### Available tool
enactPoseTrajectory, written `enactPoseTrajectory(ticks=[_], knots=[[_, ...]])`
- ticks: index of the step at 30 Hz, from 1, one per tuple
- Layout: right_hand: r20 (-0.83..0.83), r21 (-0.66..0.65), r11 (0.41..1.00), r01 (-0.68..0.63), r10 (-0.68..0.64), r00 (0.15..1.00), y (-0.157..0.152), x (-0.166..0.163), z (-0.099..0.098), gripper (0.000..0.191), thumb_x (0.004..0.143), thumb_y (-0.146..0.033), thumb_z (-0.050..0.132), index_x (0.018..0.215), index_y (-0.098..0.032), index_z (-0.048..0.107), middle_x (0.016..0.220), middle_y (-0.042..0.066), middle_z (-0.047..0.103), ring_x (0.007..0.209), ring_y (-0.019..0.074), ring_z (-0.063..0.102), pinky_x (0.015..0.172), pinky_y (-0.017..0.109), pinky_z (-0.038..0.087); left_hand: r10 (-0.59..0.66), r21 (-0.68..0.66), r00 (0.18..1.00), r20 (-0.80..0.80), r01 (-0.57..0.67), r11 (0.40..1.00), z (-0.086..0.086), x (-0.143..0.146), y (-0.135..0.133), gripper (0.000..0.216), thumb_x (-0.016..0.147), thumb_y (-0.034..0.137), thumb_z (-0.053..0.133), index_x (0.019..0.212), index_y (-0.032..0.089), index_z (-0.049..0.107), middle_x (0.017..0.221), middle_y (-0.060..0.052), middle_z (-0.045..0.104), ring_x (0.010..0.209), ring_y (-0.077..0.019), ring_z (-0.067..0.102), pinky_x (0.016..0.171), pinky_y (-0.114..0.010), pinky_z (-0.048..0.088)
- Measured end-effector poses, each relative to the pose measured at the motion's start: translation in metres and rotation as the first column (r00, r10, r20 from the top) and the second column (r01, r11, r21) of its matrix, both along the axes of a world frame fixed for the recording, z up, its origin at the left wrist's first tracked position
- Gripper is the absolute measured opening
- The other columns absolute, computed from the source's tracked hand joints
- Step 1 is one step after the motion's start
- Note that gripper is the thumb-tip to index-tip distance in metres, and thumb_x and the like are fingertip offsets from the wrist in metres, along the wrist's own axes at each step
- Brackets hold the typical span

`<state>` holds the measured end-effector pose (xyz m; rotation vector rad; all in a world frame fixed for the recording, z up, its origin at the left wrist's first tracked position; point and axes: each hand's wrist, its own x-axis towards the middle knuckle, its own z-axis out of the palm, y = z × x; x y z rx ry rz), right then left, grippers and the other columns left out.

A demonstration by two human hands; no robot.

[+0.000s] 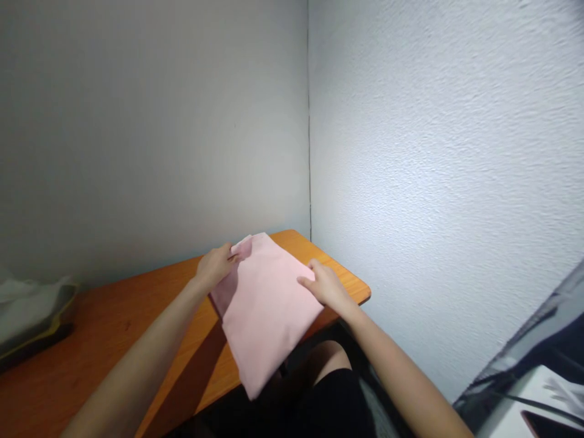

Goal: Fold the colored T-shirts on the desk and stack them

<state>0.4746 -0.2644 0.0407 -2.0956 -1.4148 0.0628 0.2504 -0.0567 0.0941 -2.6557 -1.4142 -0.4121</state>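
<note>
Pink cloth (pixel 274 298): It is low in the middle of the frame, between the two hands. It looks folded, and its bottom corner seems to poke out past the edge of the wooden table (pixel 114 322).
Left hand (pixel 215 267): It is mostly closed. Its fingers pinch the upper left edge, where a darker pink part shows. Most of the cloth is to the right of this hand.
Right hand (pixel 326 285): It is half closed on the right edge, with the thumb on top. Some fingers are hidden, so I cannot tell how hard it squeezes. The cloth is to the left of this hand.
Holding edges well: A soft pinch on both sides should be best. Both hands should pull the same amount, so no side bunches up.
Droopy corner: The bottom corner has no hand on it, so it may flop or crease. Lifting slowly should help.
</note>
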Motion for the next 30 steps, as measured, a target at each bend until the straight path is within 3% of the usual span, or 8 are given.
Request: enactPoseTrajectory(ticks=[2,4,7,10,13,20,26,30], knots=[[-0.004,-0.031,0.99,0.136,-0.136,0.991,-0.007,0.036,-0.004,0.029,0.086,-0.041,0.064,0.102,-0.018,0.055,0.093,0.007,0.067,0.087,0.0218,0.062,0.068,0.027,0.037,-0.037,0.087,0.998,0.06,0.032,0.996,0.006,0.044,-0.013,0.04,0.092,0.046,0.041,0.117,0.016,0.053,0.109,-0.014,0.068,0.101,-0.0296,0.063,0.082,-0.035,0.045],[0.02,-0.103,0.959,0.264,-0.264,0.964,-0.018,0.066,-0.014,0.028,0.088,-0.039,0.061,0.105,-0.018,0.055,0.095,0.008,0.067,0.088,0.0227,0.062,0.068,0.027,0.037,-0.129,0.118,0.988,0.084,0.119,0.986,-0.001,0.078,-0.038,0.04,0.093,0.038,0.042,0.123,0.014,0.051,0.118,-0.016,0.064,0.111,-0.0283,0.058,0.092,-0.037,0.042],[0.098,-0.204,0.906,0.371,-0.358,0.928,-0.034,0.097,-0.038,0.025,0.092,-0.033,0.056,0.112,-0.019,0.054,0.097,0.009,0.068,0.092,0.0241,0.064,0.068,0.028,0.037,-0.295,-0.047,0.955,0.01,0.295,0.954,-0.036,0.102,-0.094,0.048,0.093,0.043,0.041,0.131,0.015,0.05,0.135,-0.017,0.054,0.128,-0.0304,0.046,0.104,-0.044,0.035],[0.144,-0.223,0.891,0.396,-0.372,0.917,-0.042,0.11,-0.058,0.022,0.095,-0.033,0.053,0.112,-0.02,0.053,0.096,0.008,0.069,0.091,0.0239,0.065,0.067,0.028,0.037,-0.277,-0.282,0.958,-0.069,0.248,0.927,-0.079,0.106,-0.142,0.08,0.088,0.068,0.03,0.144,0.011,0.037,0.152,-0.025,0.03,0.141,-0.0437,0.021,0.106,-0.062,0.026],[0.186,-0.186,0.892,0.413,-0.381,0.906,-0.041,0.114,-0.067,0.021,0.096,-0.034,0.051,0.113,-0.022,0.052,0.093,0.007,0.069,0.087,0.0239,0.066,0.066,0.028,0.037,-0.28,-0.34,0.956,-0.09,0.235,0.911,-0.105,0.11,-0.158,0.094,0.085,0.074,0.021,0.149,0.005,0.027,0.155,-0.027,0.015,0.143,-0.0458,0.006,0.111,-0.061,0.014],[0.252,-0.159,0.87,0.467,-0.421,0.871,-0.036,0.123,-0.067,0.021,0.096,-0.033,0.05,0.113,-0.02,0.053,0.094,0.009,0.069,0.086,0.0245,0.065,0.067,0.03,0.038,-0.34,-0.351,0.94,-0.026,0.31,0.884,-0.106,0.129,-0.136,0.091,0.087,0.071,0.018,0.151,0.007,0.022,0.158,-0.023,0.009,0.145,-0.0399,-0.001,0.116,-0.055,0.008],[0.318,-0.157,0.868,0.471,-0.407,0.856,-0.048,0.129,-0.067,0.025,0.096,-0.035,0.05,0.109,-0.016,0.059,0.094,0.012,0.067,0.091,0.0273,0.061,0.073,0.033,0.039,-0.328,-0.393,0.941,0.087,0.335,0.857,-0.116,0.134,-0.147,0.091,0.086,0.068,0.029,0.149,0.003,0.024,0.158,-0.024,0.006,0.144,-0.0418,-0.007,0.115,-0.058,0.004],[0.484,-0.018,0.876,0.482,-0.415,0.771,-0.046,0.106,-0.056,0.038,0.094,-0.04,0.05,0.12,-0.013,0.058,0.113,0.019,0.06,0.109,0.0356,0.05,0.088,0.043,0.036,-0.305,-0.47,0.906,0.292,0.414,0.78,-0.095,0.119,-0.164,0.085,0.09,0.06,0.033,0.151,0.004,0.016,0.159,-0.023,0.004,0.146,-0.0383,-0.005,0.115,-0.059,0.005]])
